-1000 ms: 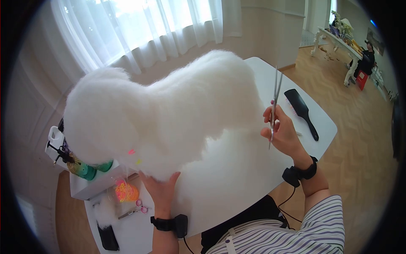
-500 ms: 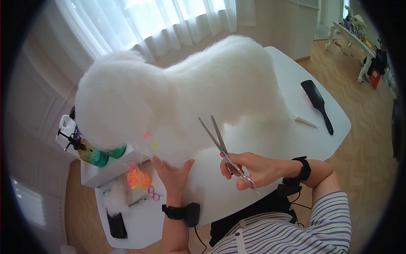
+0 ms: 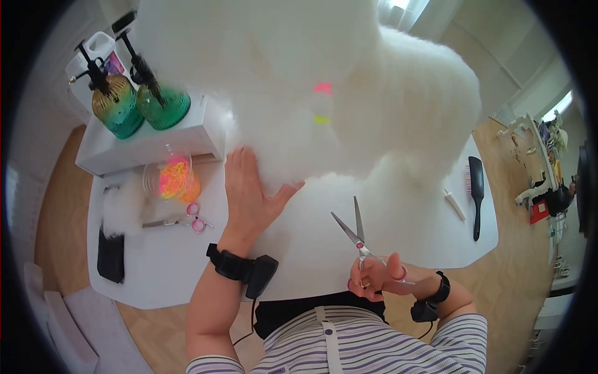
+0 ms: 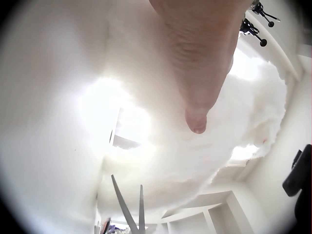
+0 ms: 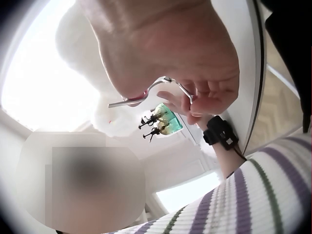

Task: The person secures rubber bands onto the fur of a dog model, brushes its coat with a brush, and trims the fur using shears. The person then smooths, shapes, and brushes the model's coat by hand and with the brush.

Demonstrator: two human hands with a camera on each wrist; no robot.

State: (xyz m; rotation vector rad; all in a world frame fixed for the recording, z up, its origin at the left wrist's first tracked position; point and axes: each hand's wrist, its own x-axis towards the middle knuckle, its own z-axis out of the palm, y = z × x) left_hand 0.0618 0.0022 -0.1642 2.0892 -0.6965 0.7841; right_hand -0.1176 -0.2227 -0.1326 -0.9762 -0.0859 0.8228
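A large fluffy white furry form (image 3: 423, 100) stands on the white table (image 3: 286, 268), with a pink clip (image 3: 322, 88) and a yellow-green clip (image 3: 322, 119) in its fur. My left hand (image 3: 252, 196) rests against the fur's lower edge, thumb spread from straight fingers; fingertips partly sink in. In the left wrist view the thumb (image 4: 197, 119) lies before the fur. Fingers of my right hand (image 3: 383, 277) are curled through the handles of scissors (image 3: 360, 243), whose blades stand apart, off the fur. The right wrist view shows the same hand (image 5: 180, 58) around the handles.
Two green spray bottles (image 3: 118, 109) stand on a white box (image 3: 143, 148) at the left. Near it are a cup of colourful bands (image 3: 177, 181), pink-handled scissors (image 3: 165, 222), loose fluff (image 3: 121, 209) and a black case (image 3: 111, 257). A black brush (image 3: 476, 193) and white tube (image 3: 455, 204) lie right.
The head view has swung toward the left side of the table. My right hand has brought the scissors from the far right to the front edge. My left hand stays at the fur.
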